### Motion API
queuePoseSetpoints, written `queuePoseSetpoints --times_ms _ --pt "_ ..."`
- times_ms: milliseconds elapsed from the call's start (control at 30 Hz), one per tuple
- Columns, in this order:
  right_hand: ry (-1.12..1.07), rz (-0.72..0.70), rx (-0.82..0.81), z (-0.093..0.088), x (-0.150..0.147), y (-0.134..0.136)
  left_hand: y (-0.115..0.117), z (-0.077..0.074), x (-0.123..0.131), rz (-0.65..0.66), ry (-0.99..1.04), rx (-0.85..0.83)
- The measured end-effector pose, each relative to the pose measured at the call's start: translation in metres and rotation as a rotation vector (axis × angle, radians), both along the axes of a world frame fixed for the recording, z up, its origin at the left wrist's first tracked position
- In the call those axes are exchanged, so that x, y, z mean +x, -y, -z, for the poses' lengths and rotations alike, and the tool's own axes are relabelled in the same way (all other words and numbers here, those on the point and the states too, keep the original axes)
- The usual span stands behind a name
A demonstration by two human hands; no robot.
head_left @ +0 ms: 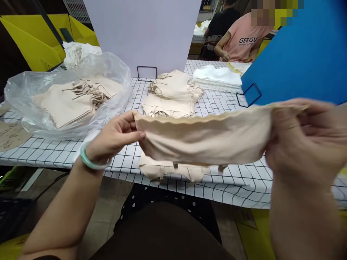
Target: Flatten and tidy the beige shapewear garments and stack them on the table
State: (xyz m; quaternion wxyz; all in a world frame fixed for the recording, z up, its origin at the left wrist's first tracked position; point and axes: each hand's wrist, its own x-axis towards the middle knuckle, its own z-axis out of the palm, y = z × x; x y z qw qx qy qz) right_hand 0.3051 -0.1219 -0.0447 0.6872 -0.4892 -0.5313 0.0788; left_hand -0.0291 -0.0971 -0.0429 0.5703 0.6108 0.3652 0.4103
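A beige stretchy garment (206, 139) with a scalloped upper edge is held up between both hands above the near side of the table, pulled out sideways. My left hand (121, 131) pinches its left end between thumb and fingers; a pale green bangle (88, 159) circles that wrist. At the other end, my right hand (306, 133) grips the cloth, slightly blurred. Small tabs or straps hang below the garment's lower edge. Under it, near the table's front edge, lies another beige garment (154, 168), partly hidden.
Beige garments are stacked (170, 103) behind, beside a white folded pile (217, 77). A clear plastic bag (116, 72) at left holds more beige pieces. White (143, 32) and blue (292, 61) boards stand on the checked tablecloth (121, 159). A person in pink (241, 36) sits beyond.
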Motion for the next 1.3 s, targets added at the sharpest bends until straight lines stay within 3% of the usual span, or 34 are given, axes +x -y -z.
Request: queuePoseSetpoints --times_ms 100,200,267,333,433,633,933,1067,1167,1300 --pt "-0.09 -0.015 -0.269 0.049 -0.005 0.011 0.008 0.048 0.003 -0.018 0.03 -0.218" --pt "-0.064 -0.095 -0.63 0.1 -0.006 0.004 0.0 0.093 0.006 -0.149 -0.092 -0.362" --pt "0.057 -0.098 -0.782 0.126 -0.007 -0.003 -0.007 0.113 0.008 -0.26 -0.187 -0.39" --pt "0.195 -0.071 -0.855 0.141 -0.008 -0.008 -0.011 0.123 0.01 -0.313 -0.237 -0.38" --pt "0.286 -0.043 -0.856 0.146 -0.01 -0.006 -0.012 0.127 0.01 -0.329 -0.298 -0.326" --pt "0.264 -0.005 -0.859 0.144 -0.011 -0.004 -0.014 0.126 0.009 -0.404 -0.486 -0.197" --pt "0.501 0.11 -0.659 0.165 -0.017 -0.014 -0.014 0.131 0.006 -0.454 -0.696 -0.04" --pt "0.694 0.189 -0.675 0.162 -0.024 -0.013 -0.009 0.132 0.015 -0.438 -0.94 0.221" --pt "0.847 0.181 -0.627 0.159 -0.031 -0.01 -0.003 0.134 0.029 -0.277 -1.104 0.499" --pt "0.994 -0.104 -0.72 0.169 -0.031 -0.009 -0.002 0.143 0.041 0.05 -1.249 0.463"
